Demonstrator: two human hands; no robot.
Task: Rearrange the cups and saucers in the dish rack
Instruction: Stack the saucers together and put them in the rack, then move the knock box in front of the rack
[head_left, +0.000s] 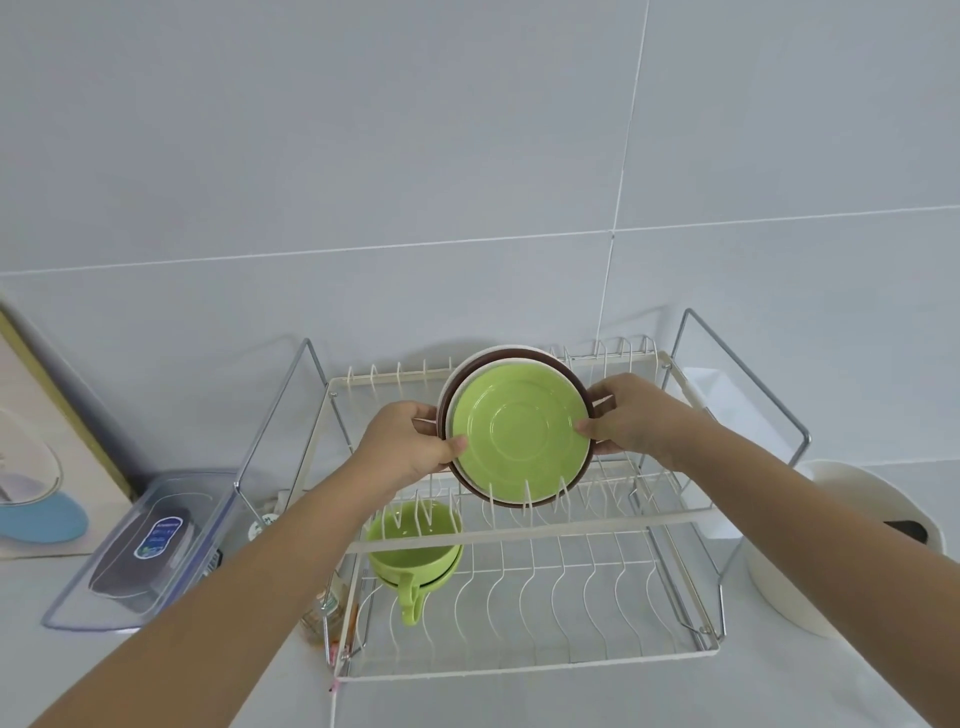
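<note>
Two hands hold a stack of saucers (519, 434) on edge over the top shelf of the dish rack (524, 527). The saucers could slide apart and fall on the green cups (415, 540) below. The left hand (410, 447) and right hand (631, 415) each close their grip on one side.

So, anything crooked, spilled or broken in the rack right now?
Nothing is broken or spilled. Both hands, left hand and right hand, hold the saucers upright on the rack top tier; the green cups sit nested below.
</note>
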